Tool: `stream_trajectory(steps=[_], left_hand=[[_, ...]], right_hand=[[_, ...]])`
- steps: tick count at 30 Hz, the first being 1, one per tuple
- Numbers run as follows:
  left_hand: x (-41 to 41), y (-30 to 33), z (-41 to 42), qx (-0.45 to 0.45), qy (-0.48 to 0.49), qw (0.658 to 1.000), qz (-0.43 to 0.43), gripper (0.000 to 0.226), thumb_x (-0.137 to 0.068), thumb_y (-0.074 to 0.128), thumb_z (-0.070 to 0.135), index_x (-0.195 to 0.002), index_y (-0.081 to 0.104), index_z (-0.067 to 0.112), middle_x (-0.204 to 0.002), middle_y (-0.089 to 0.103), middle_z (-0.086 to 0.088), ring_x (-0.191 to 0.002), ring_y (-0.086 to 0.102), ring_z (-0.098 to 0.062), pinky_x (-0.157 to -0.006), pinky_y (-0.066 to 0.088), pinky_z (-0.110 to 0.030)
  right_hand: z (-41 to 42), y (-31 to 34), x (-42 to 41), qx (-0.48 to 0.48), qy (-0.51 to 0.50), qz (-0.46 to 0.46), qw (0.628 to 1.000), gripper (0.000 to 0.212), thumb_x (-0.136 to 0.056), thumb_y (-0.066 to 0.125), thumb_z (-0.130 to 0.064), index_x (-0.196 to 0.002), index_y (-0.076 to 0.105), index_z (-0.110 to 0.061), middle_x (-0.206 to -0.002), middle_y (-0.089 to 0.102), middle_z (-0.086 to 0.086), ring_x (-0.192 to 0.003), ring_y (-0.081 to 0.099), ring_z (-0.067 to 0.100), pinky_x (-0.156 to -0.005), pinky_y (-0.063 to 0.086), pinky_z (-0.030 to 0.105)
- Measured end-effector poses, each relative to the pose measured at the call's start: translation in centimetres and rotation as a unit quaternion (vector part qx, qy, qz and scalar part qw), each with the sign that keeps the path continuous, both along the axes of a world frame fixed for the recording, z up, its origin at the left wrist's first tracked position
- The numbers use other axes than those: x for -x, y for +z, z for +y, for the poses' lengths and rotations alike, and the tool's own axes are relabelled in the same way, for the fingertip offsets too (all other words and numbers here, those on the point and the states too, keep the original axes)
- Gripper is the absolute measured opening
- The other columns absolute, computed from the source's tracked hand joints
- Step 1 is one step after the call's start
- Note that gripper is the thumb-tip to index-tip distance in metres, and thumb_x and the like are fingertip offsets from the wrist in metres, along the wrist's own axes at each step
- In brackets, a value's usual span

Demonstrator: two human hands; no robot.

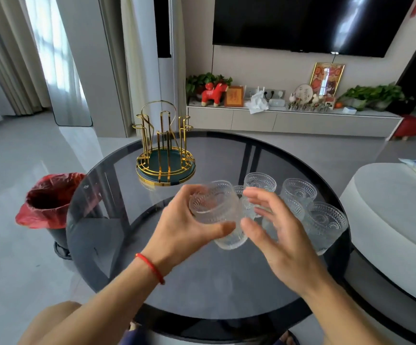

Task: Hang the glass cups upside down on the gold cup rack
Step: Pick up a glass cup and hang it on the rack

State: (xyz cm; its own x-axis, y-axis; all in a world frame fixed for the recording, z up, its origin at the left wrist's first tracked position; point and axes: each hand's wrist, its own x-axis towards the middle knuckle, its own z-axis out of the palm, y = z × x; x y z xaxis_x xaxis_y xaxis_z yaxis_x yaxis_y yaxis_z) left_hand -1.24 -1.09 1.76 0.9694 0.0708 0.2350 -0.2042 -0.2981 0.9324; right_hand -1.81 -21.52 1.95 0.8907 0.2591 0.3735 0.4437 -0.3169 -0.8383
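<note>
Gripping a glass cup (217,210) in the left hand (184,230) above the table (127,220)

Person is wearing a thin red string bracelet (150,268) on the left wrist; both forearms bare, no sleeves showing.

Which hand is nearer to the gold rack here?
Left. The left hand, gripping a glass cup, sits just in front of the rack, on the near side of it. The right hand is open, farther right, by the cups standing on the table.
</note>
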Motion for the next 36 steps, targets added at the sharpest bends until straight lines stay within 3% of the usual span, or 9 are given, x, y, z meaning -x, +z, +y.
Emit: stream_trajectory(steps=[4,8,13,15,19,23,27,32,36], left_hand=[[-2.7,2.5,2.4,0.236,-0.019,0.971,0.031,0.087,-0.055,0.094,0.039,-0.129,0.056,0.011,-0.120,0.070,-0.013,-0.103,0.074,-0.024,-0.074,0.063,-0.035],[-6.1,2.4,2.9,0.264,0.003,0.964,0.007,0.080,-0.062,0.095,0.037,-0.130,0.056,0.017,-0.114,0.076,-0.008,-0.099,0.076,-0.026,-0.074,0.063,-0.035],[-11.0,0.0,6.0,0.074,0.097,0.992,-0.032,0.058,-0.091,0.056,0.065,-0.133,0.057,0.025,-0.114,0.068,0.009,-0.096,0.065,0.013,-0.078,0.052,-0.008],[-12.6,-1.7,7.1,-0.067,0.137,0.987,-0.040,0.045,-0.097,0.041,0.059,-0.119,0.064,0.027,-0.114,0.066,0.001,-0.107,0.060,0.002,-0.092,0.050,-0.022],[-15.1,-4.8,8.8,-0.348,0.121,0.929,0.030,0.059,-0.091,0.052,0.054,-0.146,0.048,0.032,-0.160,0.040,0.004,-0.151,0.023,-0.023,-0.120,0.031,-0.050],[-16.2,-6.5,9.3,-0.400,0.103,0.908,0.063,0.061,-0.089,0.056,0.050,-0.148,0.043,0.037,-0.164,0.031,0.005,-0.154,0.015,-0.023,-0.121,0.027,-0.052],[-16.8,-7.3,9.5,-0.405,0.098,0.905,0.088,0.063,-0.090,0.056,0.044,-0.150,0.038,0.037,-0.165,0.028,0.006,-0.155,0.012,-0.022,-0.122,0.024,-0.049],[-17.2,-7.3,9.8,-0.388,0.094,0.912,0.094,0.065,-0.091,0.057,0.033,-0.153,0.036,0.036,-0.167,0.026,0.005,-0.157,0.008,-0.021,-0.124,0.019,-0.047],[-17.3,-7.0,9.6,-0.380,0.089,0.914,0.110,0.066,-0.092,0.056,0.031,-0.154,0.034,0.035,-0.168,0.022,0.004,-0.158,0.005,-0.022,-0.126,0.017,-0.049]], right_hand=[[3.9,2.2,-2.0,-0.148,-0.002,0.177,0.973,0.039,-0.100,0.052,-0.058,-0.133,0.057,-0.039,-0.136,0.065,-0.009,-0.118,0.069,0.011,-0.102,0.054,0.035],[8.4,4.2,-7.0,-0.271,0.023,0.316,0.909,0.047,-0.102,0.056,-0.047,-0.138,0.055,-0.017,-0.133,0.067,0.013,-0.103,0.075,0.040,-0.083,0.064,0.047],[11.8,5.0,-15.1,-0.294,-0.071,0.265,0.915,0.049,-0.094,0.072,-0.042,-0.130,0.059,-0.011,-0.125,0.069,0.008,-0.099,0.072,0.022,-0.082,0.064,0.043],[11.7,5.9,-18.5,-0.245,-0.154,0.201,0.936,0.056,-0.087,0.078,-0.047,-0.129,0.056,-0.016,-0.123,0.065,0.002,-0.084,0.069,0.013,-0.086,0.063,0.045],[11.9,8.5,-24.9,-0.133,-0.233,0.082,0.960,0.073,-0.074,0.082,-0.057,-0.134,0.050,-0.028,-0.124,0.059,-0.005,-0.100,0.070,0.023,-0.090,0.057,0.044],[15.1,10.2,-31.1,-0.049,-0.192,-0.027,0.980,0.071,-0.078,0.083,-0.044,-0.140,0.054,-0.026,-0.126,0.056,-0.007,-0.112,0.052,0.013,-0.087,0.044,0.030],[18.6,10.5,-36.9,-0.011,-0.124,-0.002,0.992,0.078,-0.078,0.086,-0.033,-0.147,0.050,-0.021,-0.148,0.054,0.004,-0.120,0.049,0.016,-0.086,0.042,0.024],[20.3,9.5,-41.2,0.028,-0.049,0.065,0.996,0.082,-0.074,0.092,-0.030,-0.143,0.053,-0.012,-0.144,0.057,0.011,-0.128,0.057,0.026,-0.104,0.053,0.046],[21.1,8.3,-42.0,0.125,0.025,0.049,0.991,0.083,-0.071,0.094,-0.024,-0.144,0.056,-0.015,-0.151,0.054,0.008,-0.141,0.046,0.025,-0.116,0.040,0.045]])
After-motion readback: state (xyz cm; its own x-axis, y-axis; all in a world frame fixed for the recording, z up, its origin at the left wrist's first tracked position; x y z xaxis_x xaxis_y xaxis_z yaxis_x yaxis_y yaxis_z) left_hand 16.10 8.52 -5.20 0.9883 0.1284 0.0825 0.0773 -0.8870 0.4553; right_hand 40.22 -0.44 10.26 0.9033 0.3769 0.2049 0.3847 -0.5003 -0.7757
